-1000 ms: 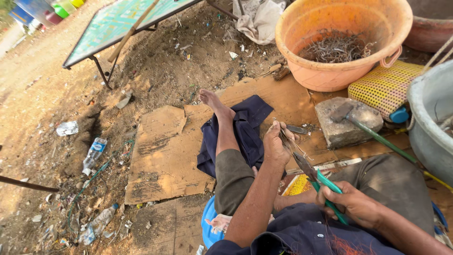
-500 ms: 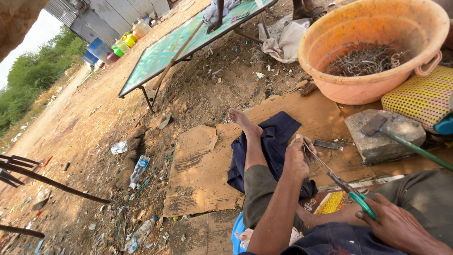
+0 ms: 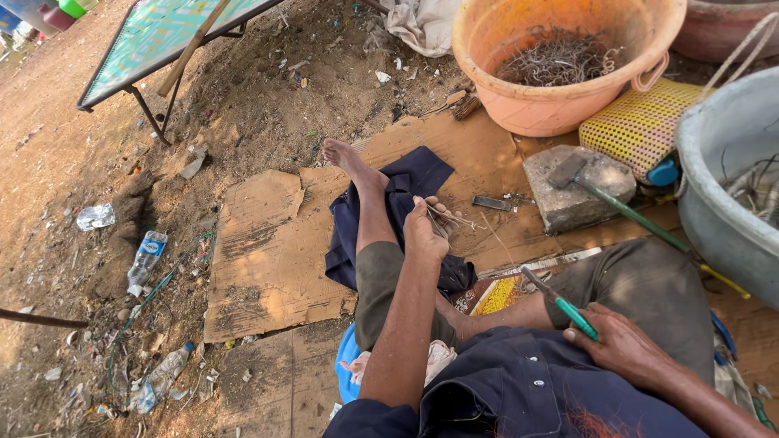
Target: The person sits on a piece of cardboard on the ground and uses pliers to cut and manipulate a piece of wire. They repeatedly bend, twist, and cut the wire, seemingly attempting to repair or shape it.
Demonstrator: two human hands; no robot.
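My left hand (image 3: 426, 231) is stretched out over my left knee, fingers pinched on a thin bundle of bent wires (image 3: 456, 217). My right hand (image 3: 621, 345) rests near my lap and grips green-handled pliers (image 3: 560, 302), their jaws pointing up and left, apart from the wires. My bare left leg and foot (image 3: 349, 162) lie on a dark blue cloth (image 3: 414, 182) spread over cardboard (image 3: 268, 251).
A hammer (image 3: 604, 199) lies on a stone block (image 3: 580, 191). An orange tub (image 3: 560, 61) holds tangled wire. A grey basin (image 3: 730, 178) stands at the right, a yellow woven basket (image 3: 637, 126) beside it. A folding table (image 3: 170, 36) and plastic bottles (image 3: 146, 259) are on the dirt at the left.
The pliers have pulled back from the wires toward my lap. My left hand stays out, still pinching the wires. The view has swung back down and right.
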